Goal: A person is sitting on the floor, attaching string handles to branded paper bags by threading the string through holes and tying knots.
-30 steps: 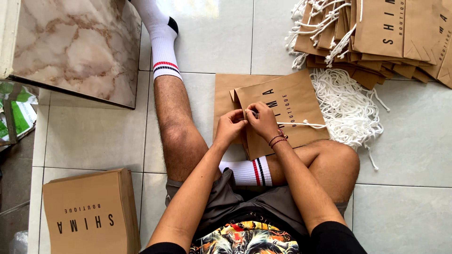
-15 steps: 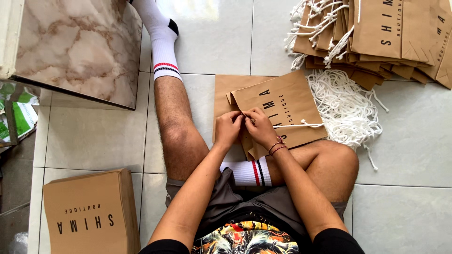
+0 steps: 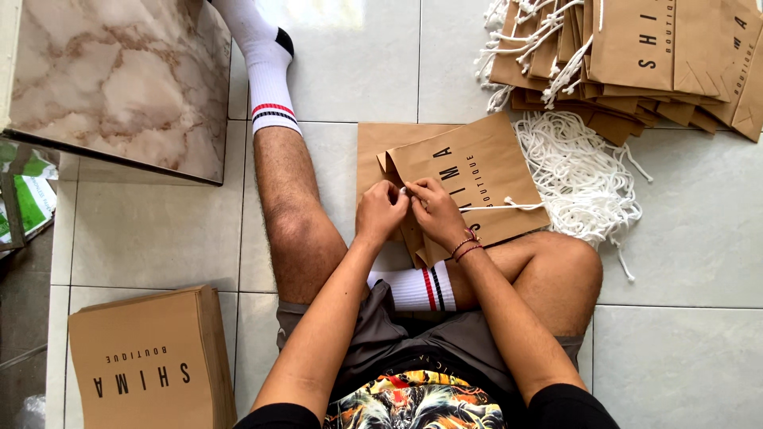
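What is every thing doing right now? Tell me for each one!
left hand: pinching the white cord end at the bag's top edge
right hand: pinching the same cord, resting on the bag
brown paper bag: flat, on the floor
white cord: lying across the bag
loose cords: tangled heap
bags with handles: stacked, fanned
plain bags: neat stack

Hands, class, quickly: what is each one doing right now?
Left hand: closed, pinching the white cord end at the brown paper bag.
Right hand: closed, fingers gripping the same bag's top edge beside the cord.
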